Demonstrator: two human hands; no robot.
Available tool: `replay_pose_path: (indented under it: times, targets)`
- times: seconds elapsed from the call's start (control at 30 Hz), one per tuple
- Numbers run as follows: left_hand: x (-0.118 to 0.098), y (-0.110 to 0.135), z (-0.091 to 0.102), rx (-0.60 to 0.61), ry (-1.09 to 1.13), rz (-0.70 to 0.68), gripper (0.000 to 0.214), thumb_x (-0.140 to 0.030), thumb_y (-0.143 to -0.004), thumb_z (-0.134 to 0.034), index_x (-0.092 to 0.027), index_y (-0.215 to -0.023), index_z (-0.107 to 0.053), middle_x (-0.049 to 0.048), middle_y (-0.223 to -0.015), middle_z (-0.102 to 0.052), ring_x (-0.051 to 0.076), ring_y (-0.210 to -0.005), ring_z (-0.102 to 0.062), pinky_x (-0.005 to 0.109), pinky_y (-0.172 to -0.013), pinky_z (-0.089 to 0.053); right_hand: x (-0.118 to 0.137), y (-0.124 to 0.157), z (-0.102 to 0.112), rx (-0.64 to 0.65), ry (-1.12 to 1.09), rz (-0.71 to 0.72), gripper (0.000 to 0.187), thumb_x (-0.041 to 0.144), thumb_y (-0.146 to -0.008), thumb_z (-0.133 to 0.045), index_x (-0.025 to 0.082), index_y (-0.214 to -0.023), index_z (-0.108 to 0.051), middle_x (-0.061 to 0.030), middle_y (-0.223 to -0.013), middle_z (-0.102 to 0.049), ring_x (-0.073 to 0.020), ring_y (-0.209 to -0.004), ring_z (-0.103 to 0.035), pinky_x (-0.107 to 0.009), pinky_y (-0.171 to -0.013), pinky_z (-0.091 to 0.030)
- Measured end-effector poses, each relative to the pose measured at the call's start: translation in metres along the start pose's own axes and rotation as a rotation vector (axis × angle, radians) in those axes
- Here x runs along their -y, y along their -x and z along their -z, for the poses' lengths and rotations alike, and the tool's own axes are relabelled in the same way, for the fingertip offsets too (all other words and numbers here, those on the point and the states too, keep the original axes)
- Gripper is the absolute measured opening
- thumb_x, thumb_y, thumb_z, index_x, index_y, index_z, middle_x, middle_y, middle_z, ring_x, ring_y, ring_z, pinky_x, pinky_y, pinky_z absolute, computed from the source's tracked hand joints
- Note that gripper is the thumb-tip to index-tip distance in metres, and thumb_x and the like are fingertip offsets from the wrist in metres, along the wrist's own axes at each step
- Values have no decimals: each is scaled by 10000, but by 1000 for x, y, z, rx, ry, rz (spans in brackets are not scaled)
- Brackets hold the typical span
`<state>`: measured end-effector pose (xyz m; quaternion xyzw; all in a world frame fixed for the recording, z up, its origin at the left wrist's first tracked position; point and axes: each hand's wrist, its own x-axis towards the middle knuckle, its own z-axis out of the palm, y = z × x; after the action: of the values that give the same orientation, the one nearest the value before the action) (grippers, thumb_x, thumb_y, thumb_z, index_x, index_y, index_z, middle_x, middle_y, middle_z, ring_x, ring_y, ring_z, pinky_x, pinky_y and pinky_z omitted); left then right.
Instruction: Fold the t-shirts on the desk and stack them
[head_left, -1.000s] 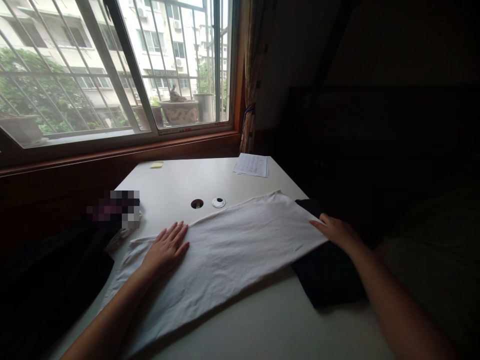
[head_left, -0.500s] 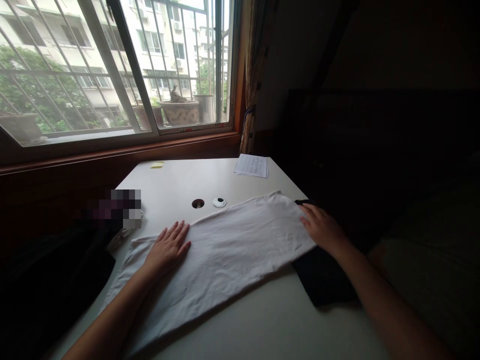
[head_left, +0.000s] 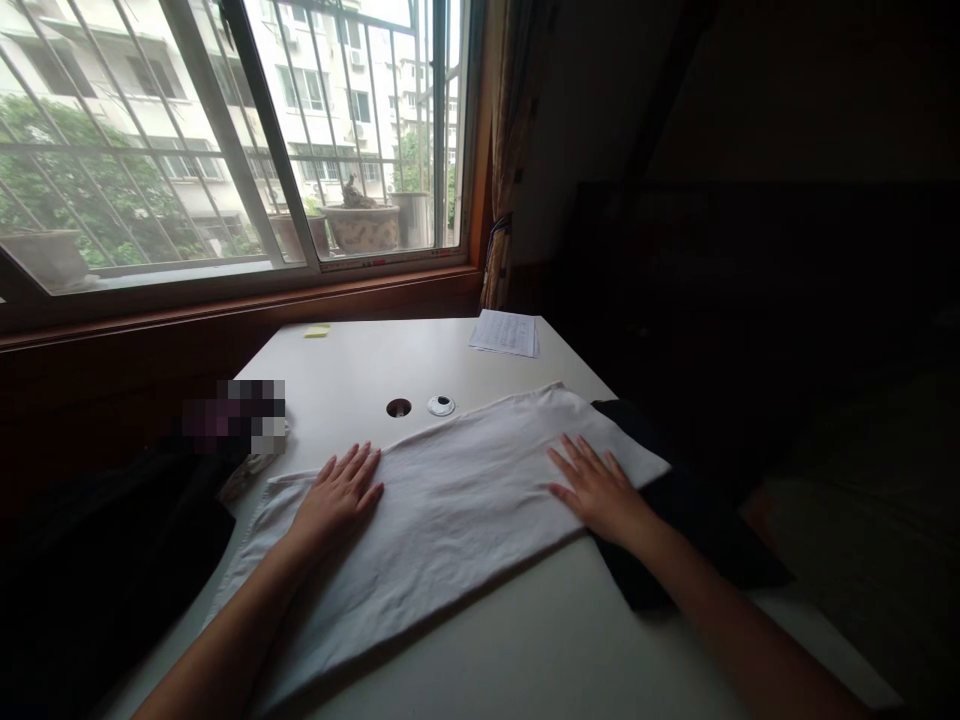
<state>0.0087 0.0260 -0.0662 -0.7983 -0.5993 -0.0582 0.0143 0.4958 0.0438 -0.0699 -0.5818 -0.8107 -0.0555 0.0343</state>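
A white cloth garment, folded into a long strip, lies slantwise across the white table; its exact kind I cannot tell. My left hand rests flat on its left part, fingers spread near the upper edge. Toward the other end, my right hand lies on the fabric with its fingers apart, palm down. Light creases run through the cloth between the two hands. A dark cloth sticks out from beneath the right end, partly covered by my right forearm.
The white table carries papers and a yellow note at the back. A cable hole and its round cover lie beyond the cloth. Dark clothing is heaped at left. A barred window stands behind.
My right hand has moved left from the cloth's right end onto its surface, and that corner now lies uncovered. My left hand stays in place.
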Motion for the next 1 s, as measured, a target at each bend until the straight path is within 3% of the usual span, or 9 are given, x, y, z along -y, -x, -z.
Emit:
replay_pose_path:
  times: [0.13, 0.27, 0.63, 0.83, 1.0]
  targets:
    - [2, 0, -1, 5, 16, -5, 642, -570, -1050, -303, -252, -1608, -305, 42, -1667, -286, 248, -1553, -243, 481, -1263, -179, -69, -2, -8, 102, -48, -155, 727, 623, -1017, -210, 230, -1623, -294, -62, -1702, -180, -287, -1565, -168, -544, -1248, -210]
    - [3, 0, -2, 0, 32, -3, 639, -560, -1049, -314, -249, -1607, -307, 50, -1664, -295, 258, -1550, -253, 496, -1262, -171, -108, -4, -21, 111, -82, -252, 741, 605, -1010, -189, 207, -1630, -267, -48, -1703, -171, -265, -1562, -185, -504, -1253, -224]
    - [31, 7, 6, 93, 52, 108, 697, -612, -1038, -259, -228, -1620, -270, 52, -1684, -226, 274, -1570, -173, 511, -1256, -153, -110, 0, -32, -11, -92, -286, 727, 600, -1019, -176, 206, -1617, -297, -44, -1689, -235, -251, -1542, -259, -493, -1247, -264]
    - [71, 23, 8, 88, 51, 151, 700, -623, -1033, -252, -236, -1615, -286, 42, -1681, -235, 271, -1573, -161, 520, -1264, -127, -113, 0, -35, -36, -87, -277, 716, 577, -1014, -203, 191, -1606, -322, -56, -1674, -283, -255, -1530, -291, -493, -1239, -288]
    - [111, 34, 0, -4, 167, 158, 701, -627, -1022, -258, -207, -1555, -434, 74, -1647, -341, 306, -1553, -231, 545, -1256, -187, -119, -1, -41, -79, -124, -267, 709, 582, -1011, -222, 187, -1579, -379, -69, -1658, -317, -271, -1516, -323, -516, -1230, -304]
